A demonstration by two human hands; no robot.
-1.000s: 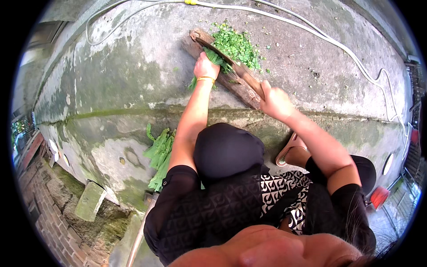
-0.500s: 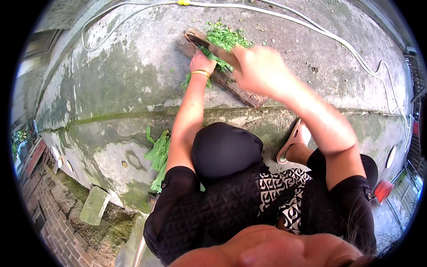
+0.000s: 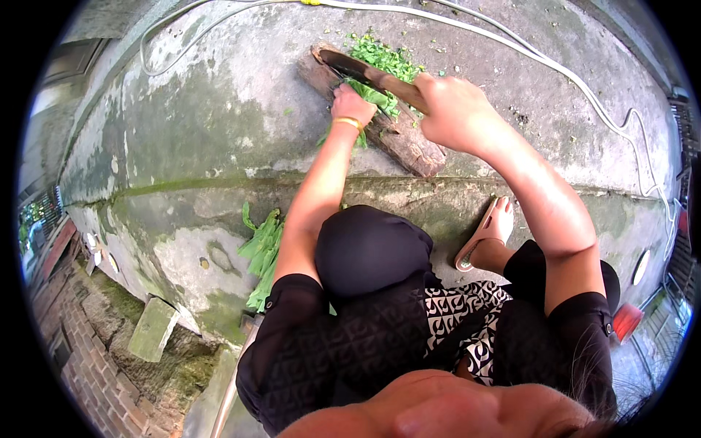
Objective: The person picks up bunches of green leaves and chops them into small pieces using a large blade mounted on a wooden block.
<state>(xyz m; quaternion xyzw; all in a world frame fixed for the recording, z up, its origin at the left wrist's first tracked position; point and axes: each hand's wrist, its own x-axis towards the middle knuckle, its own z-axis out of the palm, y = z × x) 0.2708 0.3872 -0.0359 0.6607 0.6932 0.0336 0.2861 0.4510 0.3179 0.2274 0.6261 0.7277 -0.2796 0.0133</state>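
A weathered wooden log lies slantwise on the concrete. My left hand, a gold bangle at its wrist, is closed on a bunch of leafy greens pressed onto the log. The fingertips are partly hidden, and leaf ends stick out below the wrist. In my closed right hand is the wooden handle of a knife with a dark blade. That blade reaches left above the log, just beyond my left fingers; whether it touches the greens I cannot tell. Chopped greens are heaped along the log's far side.
More whole leafy greens lie beside my left forearm, below the concrete step edge. A pale hose curves across the far side. My sandalled foot is at the right. A stone block stands at the lower left.
My right hand and the knife have shifted to the right, and the blade shows more clearly. My left hand has slid slightly right along with the greens. The view has moved a little.
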